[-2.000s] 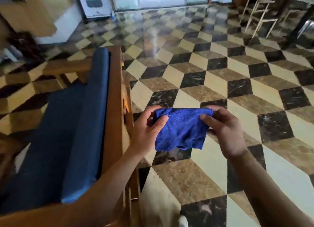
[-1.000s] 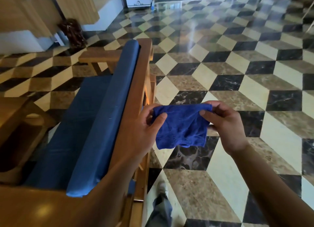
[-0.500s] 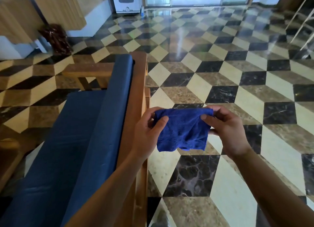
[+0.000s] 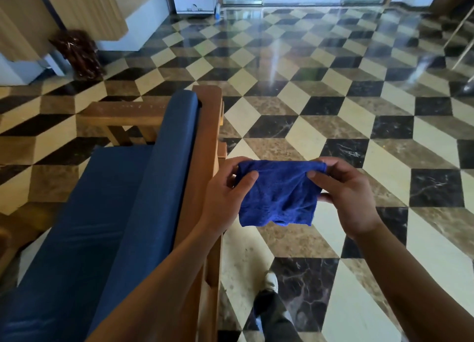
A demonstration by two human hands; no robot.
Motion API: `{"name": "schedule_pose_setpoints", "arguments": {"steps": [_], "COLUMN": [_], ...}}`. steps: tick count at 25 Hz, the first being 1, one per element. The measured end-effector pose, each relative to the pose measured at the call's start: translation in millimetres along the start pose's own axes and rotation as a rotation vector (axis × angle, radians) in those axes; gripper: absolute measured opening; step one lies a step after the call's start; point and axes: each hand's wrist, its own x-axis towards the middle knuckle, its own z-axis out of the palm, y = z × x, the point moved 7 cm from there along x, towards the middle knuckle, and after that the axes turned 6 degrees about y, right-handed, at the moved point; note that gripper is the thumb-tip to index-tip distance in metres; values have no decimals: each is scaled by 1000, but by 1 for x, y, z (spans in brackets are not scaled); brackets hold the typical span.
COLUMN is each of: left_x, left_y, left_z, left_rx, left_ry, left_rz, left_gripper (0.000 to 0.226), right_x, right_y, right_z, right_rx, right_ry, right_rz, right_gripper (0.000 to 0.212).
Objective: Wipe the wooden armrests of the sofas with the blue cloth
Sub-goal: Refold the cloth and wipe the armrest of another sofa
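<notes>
Both hands, left hand (image 4: 225, 188) and right hand (image 4: 345, 190), pinch the blue cloth (image 4: 278, 194) beside the sofa (image 4: 202, 141)

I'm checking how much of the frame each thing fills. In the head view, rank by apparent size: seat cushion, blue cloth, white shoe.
1. Seat cushion
2. Blue cloth
3. White shoe

Apparent size only; the cloth is nearer the camera.

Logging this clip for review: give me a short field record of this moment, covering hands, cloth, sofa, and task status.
left hand: pinches the cloth's upper left corner
right hand: pinches the upper right corner
blue cloth: stretched between both hands, hanging in the air over the floor, touching no wood
sofa: blue cushions, wooden frame, to the left of the hands
far armrest: bare wood, nothing on it
floor: glossy checkered tiles
task status: wiping is not underway
</notes>
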Motion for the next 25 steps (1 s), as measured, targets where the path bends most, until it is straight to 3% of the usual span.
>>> {"name": "schedule_pose_setpoints", "arguments": {"steps": [14, 25], "left_x": [237, 470], "left_y": [-38, -100], "left_z": [64, 54], "left_rx": [42, 27], "left_ry": [26, 63], "left_rz": [-49, -32], "left_gripper": [28, 20], "right_x": [259, 472], "right_y": [-10, -23], "right_z": [24, 110], "right_rx": [17, -44], "right_ry": [-81, -44], "right_rz": [7, -33], "right_gripper": [20, 22]}}
